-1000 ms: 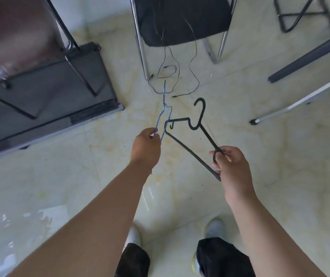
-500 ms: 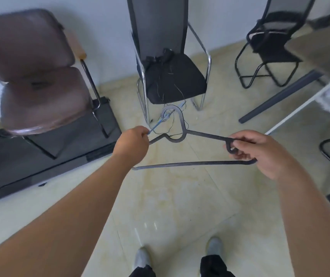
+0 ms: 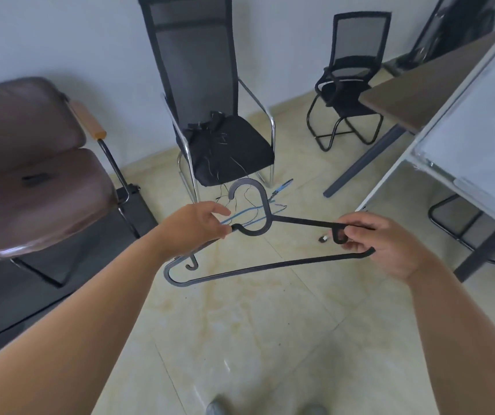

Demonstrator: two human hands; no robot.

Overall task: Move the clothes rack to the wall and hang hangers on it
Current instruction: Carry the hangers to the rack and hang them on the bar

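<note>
**Two hands, two hangers, above a tiled floor**

From the head camera I see both hands held out over the pale tiled floor (image 3: 255,339). The left hand (image 3: 193,227) is closed around the left shoulder of a black hanger (image 3: 270,266) and also pinches a thin blue wire hanger (image 3: 247,211), which runs away from the fingers toward the chairs. The right hand (image 3: 381,244) is closed on the black hanger's right end, fingers wrapped around the upper arm by a small notch hook, the lower bar passing under the palm. The black hanger lies almost flat between the hands, its big hook curling up toward a black mesh chair (image 3: 210,115) that stands against the wall (image 3: 60,34). Thin dark cords (image 3: 228,163) trail from that chair's seat down to the floor. A brown padded chair (image 3: 30,163) stands on the left, a smaller black chair (image 3: 351,85) farther right, and the corner of a desk (image 3: 414,94) reaches in from the right. A small dark item (image 3: 323,239) lies on the tiles just beside the right hand; I cannot tell what it is. I see no clothes rack that I can identify from here.
</note>
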